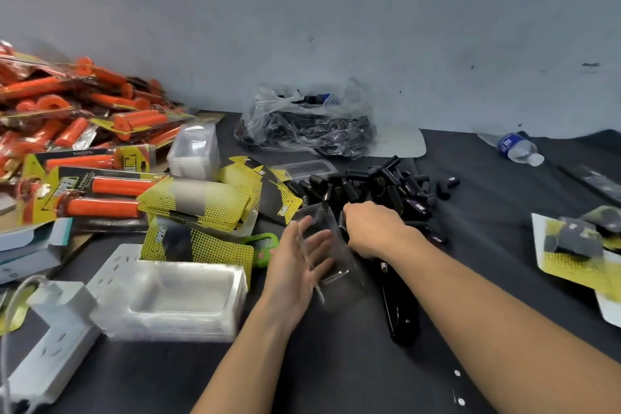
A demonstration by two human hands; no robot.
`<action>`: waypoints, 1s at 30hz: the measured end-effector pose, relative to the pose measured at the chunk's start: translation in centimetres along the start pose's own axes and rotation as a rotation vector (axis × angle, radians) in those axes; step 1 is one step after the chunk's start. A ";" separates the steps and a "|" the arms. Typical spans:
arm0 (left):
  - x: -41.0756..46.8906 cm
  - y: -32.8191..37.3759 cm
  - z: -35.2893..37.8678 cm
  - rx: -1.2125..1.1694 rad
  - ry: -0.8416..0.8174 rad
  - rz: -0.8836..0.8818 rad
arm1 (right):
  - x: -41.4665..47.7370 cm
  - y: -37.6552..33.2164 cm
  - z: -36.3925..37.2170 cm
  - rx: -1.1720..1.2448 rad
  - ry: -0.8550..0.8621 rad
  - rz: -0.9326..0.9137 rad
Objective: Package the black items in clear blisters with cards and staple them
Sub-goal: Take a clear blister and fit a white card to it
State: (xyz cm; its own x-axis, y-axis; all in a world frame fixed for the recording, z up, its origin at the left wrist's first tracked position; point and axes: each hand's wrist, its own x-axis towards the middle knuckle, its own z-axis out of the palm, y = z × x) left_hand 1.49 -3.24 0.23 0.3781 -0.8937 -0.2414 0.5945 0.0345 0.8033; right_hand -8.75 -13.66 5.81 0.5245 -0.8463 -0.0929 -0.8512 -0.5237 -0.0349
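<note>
Left hand (299, 259): you hold one clear plastic blister shell (327, 245) off the dark table (336, 373). Fingers lie nearly straight beneath it and show through the plastic; the thumb bears on its upper edge, a light pinch. The shell is tilted with its far end toward your right fingers, probably to shorten the trip for the next piece.

Right hand (373, 228): knuckles up, fingers curled down into the loose heap of small black cylindrical items (379, 188) just beyond them. The fingertips are hidden, so I cannot tell whether they have one yet.

Supplies sit where the left fingers can reach them:
- Stack of nested clear blister trays (174, 296), left of the left fingers. Nothing visible in the top tray.
- Fanned yellow-and-black printed cards (198, 202), beyond that stack.

Containers:
- Crumpled clear plastic bag (305, 121), past the heap and well beyond your right fingers. It holds more dark pieces, and its mouth looks open.
- Finished yellow-carded packs (571, 245), well to the right of the right fingers.

A long black tool (400, 306) lies below the right wrist. It is possibly the stapler, but too blurred to confirm.

Judgement: loading step. The shell looks empty, with no card or staple on it yet.
</note>
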 end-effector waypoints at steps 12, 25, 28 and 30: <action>0.0 -0.5 -0.5 0.076 -0.122 -0.015 | -8.6 3.2 0.8 1.628 0.398 0.041; -0.4 -0.8 -0.5 0.190 -0.227 0.037 | -9.9 3.6 2.3 1.516 0.440 -0.108; -1.0 -0.5 -0.3 0.224 -0.235 0.049 | -10.0 2.6 2.6 1.301 0.519 -0.102; -1.4 -0.4 -0.1 0.242 -0.221 0.060 | -10.0 1.7 2.7 1.172 0.580 -0.117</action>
State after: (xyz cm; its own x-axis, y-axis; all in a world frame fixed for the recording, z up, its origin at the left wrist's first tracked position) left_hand 0.82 -1.95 0.18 0.2280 -0.9697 -0.0873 0.3799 0.0061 0.9250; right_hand -15.52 -5.88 4.04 0.2781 -0.8743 0.3979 -0.1573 -0.4501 -0.8790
